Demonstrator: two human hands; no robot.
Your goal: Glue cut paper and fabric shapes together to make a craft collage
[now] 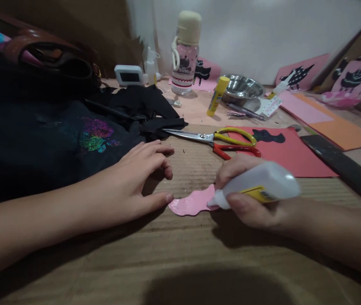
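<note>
A wavy-edged pink paper cutout (190, 204) lies on the cardboard-covered table (110, 262), with a wet shine on its surface. My right hand (250, 212) is closed around a white glue bottle (271, 180) with a yellow label. The bottle is tilted, its nozzle down at the right part of the cutout. My left hand (145, 178) rests on the cardboard, fingers apart and holding nothing, with the thumb tip at the cutout's left end. Just beyond my hands lie scissors (204, 137) with one yellow and one red handle.
Red paper (301, 156) bearing a black cutout (267, 136) lies at right, beside a dark flat bar (342, 165). Farther back stand a glue stick (217, 96), a metal bowl (242, 88) and a drinking bottle (185, 55). Black fabric (56, 156) covers the left side.
</note>
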